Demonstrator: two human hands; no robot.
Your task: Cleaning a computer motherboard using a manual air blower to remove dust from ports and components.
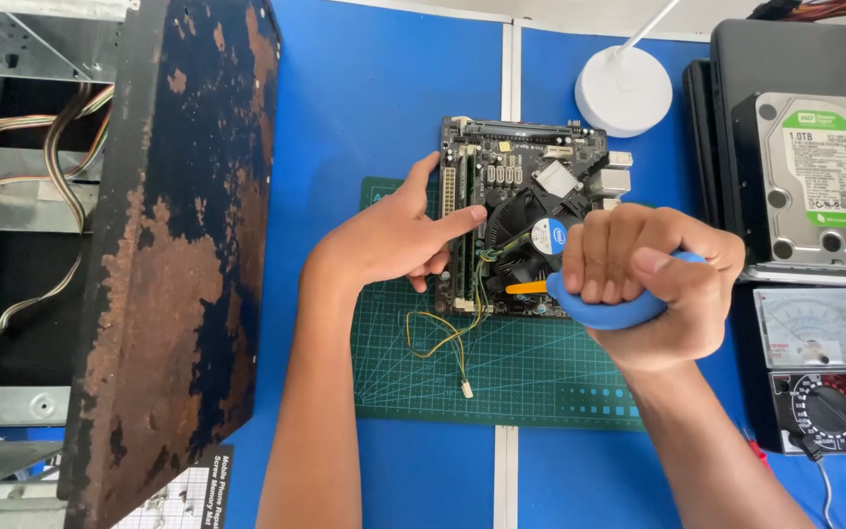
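Note:
A dark computer motherboard (516,171) with a round black cooler fan (521,230) lies on a green cutting mat (501,377). My left hand (394,240) rests on the board's left edge, index finger stretched across the memory sticks (464,269), steadying it. My right hand (643,279) squeezes a blue rubber air blower bulb (599,312); its orange nozzle (526,287) points left at the fan. Thin yellow and black fan wires (443,343) trail off the board onto the mat.
A rusty black computer case (178,245) stands open at the left, with cables inside. A white round lamp base (624,90) sits behind the board. At the right are a hard drive (820,176) on a black box and an analogue multimeter (820,377). The table is blue.

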